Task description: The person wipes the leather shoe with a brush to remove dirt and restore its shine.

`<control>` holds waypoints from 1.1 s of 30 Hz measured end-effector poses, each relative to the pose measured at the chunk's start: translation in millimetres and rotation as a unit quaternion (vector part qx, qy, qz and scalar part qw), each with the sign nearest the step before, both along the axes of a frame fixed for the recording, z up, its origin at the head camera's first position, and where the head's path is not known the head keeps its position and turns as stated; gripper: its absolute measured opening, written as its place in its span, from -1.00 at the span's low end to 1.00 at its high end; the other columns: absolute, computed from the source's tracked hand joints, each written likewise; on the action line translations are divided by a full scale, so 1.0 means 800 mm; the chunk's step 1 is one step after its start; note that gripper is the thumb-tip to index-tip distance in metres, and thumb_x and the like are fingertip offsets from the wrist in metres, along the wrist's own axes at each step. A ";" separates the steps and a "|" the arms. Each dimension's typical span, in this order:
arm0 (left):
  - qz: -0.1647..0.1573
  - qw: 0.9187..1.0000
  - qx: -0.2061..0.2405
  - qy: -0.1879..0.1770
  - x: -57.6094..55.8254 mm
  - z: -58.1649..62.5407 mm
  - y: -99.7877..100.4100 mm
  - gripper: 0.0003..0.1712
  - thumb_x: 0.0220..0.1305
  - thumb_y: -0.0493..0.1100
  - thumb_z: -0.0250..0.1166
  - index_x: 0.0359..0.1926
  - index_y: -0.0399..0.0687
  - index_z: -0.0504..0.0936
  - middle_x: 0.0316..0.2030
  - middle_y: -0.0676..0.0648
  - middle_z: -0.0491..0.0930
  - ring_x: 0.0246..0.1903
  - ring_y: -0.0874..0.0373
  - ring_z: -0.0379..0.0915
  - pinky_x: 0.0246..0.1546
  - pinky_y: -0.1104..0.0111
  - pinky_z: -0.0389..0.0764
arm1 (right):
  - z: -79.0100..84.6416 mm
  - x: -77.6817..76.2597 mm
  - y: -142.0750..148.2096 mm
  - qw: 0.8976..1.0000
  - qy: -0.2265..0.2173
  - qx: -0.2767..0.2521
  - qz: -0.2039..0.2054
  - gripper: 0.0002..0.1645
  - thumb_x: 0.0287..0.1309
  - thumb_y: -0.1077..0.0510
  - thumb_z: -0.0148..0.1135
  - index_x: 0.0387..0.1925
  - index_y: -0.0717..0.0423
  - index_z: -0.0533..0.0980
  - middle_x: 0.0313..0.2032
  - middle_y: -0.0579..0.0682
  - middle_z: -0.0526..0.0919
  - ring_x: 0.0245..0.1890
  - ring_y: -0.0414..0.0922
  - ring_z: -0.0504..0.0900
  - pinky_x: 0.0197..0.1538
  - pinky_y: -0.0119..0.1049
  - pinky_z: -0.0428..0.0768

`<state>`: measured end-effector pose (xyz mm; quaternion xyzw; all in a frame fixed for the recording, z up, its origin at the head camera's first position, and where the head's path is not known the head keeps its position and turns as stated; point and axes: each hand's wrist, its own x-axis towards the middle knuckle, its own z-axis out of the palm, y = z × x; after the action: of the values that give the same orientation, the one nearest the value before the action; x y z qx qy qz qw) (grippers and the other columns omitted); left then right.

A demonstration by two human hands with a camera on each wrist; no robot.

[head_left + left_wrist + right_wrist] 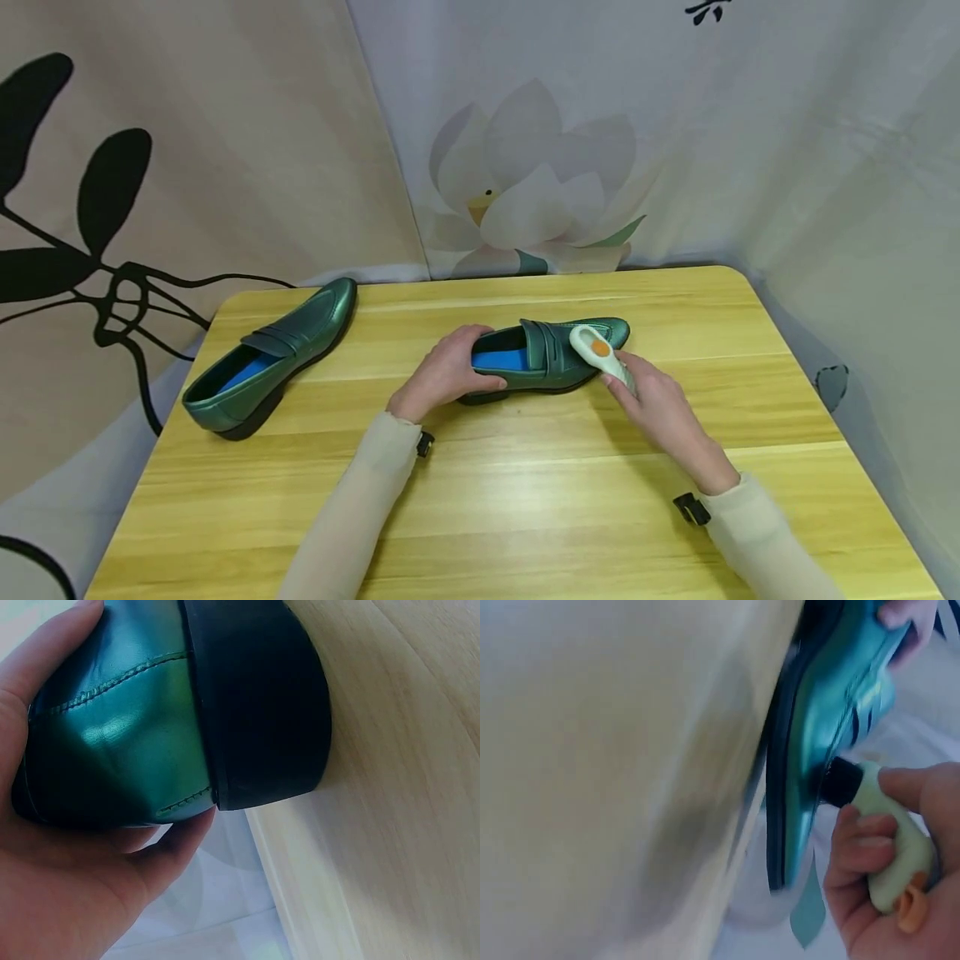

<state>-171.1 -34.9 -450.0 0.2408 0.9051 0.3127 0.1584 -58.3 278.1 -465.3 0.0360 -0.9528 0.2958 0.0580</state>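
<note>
A green loafer (pixel 551 358) with a blue insole lies on the wooden table, its toe pointing right. My left hand (pixel 447 372) grips it at the heel; the left wrist view shows the thumb and fingers on either side of the heel's back (pixel 135 742), above the black heel block (pixel 262 705). In my right hand (pixel 663 408) is a small pale shoe brush (pixel 592 343) with an orange spot. Its short black bristles (pixel 841 782) touch the upper near the toe, as the right wrist view shows. Fingers and thumb are curled round the brush handle (pixel 900 847).
The matching green loafer (pixel 300 337) stands at the table's left, angled with its toe toward the back. Behind the wooden table (pixel 495 508) hangs a pale curtain (pixel 570 100) printed with a flower. A black band (pixel 692 508) sits at my right wrist.
</note>
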 end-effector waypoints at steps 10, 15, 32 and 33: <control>-0.002 1.000 0.002 0.005 -0.001 -0.001 -0.001 0.04 0.10 0.17 0.60 0.49 -0.10 0.36 0.42 -0.16 0.39 0.30 -0.13 0.37 0.31 -0.08 0.42 | -0.006 0.007 0.004 0.999 -0.010 0.018 -0.030 -0.42 0.53 0.02 0.17 0.34 0.36 0.41 0.12 0.35 0.62 -0.04 0.25 0.65 -0.07 0.23 0.58; -0.004 1.000 0.002 0.006 -0.002 -0.003 -0.001 0.04 0.10 0.18 0.60 0.49 -0.10 0.36 0.42 -0.16 0.39 0.30 -0.13 0.37 0.31 -0.08 0.42 | -0.006 0.003 0.018 0.997 0.016 0.049 -0.059 -0.44 0.51 0.04 0.19 0.32 0.34 0.43 0.09 0.35 0.63 -0.09 0.26 0.66 -0.19 0.25 0.58; -0.005 1.000 -0.003 0.005 -0.001 0.001 -0.001 0.05 0.10 0.17 0.60 0.49 -0.11 0.35 0.42 -0.17 0.39 0.30 -0.15 0.37 0.30 -0.10 0.42 | -0.001 0.009 0.034 0.997 0.038 0.061 -0.041 -0.45 0.50 0.11 0.21 0.32 0.39 0.41 0.07 0.40 0.61 -0.02 0.33 0.64 -0.13 0.34 0.57; -0.004 1.000 -0.002 0.005 -0.001 0.002 -0.001 0.05 0.10 0.17 0.60 0.49 -0.11 0.35 0.42 -0.17 0.39 0.31 -0.15 0.37 0.30 -0.10 0.42 | -0.002 0.009 0.033 0.997 0.033 0.060 -0.032 -0.45 0.50 0.10 0.21 0.33 0.38 0.41 0.08 0.39 0.61 -0.01 0.33 0.64 -0.12 0.33 0.57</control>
<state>-171.6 -35.7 -448.7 0.2461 0.9055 0.3087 0.1554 -50.8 304.8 -466.6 0.0188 -0.9670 0.2350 0.0964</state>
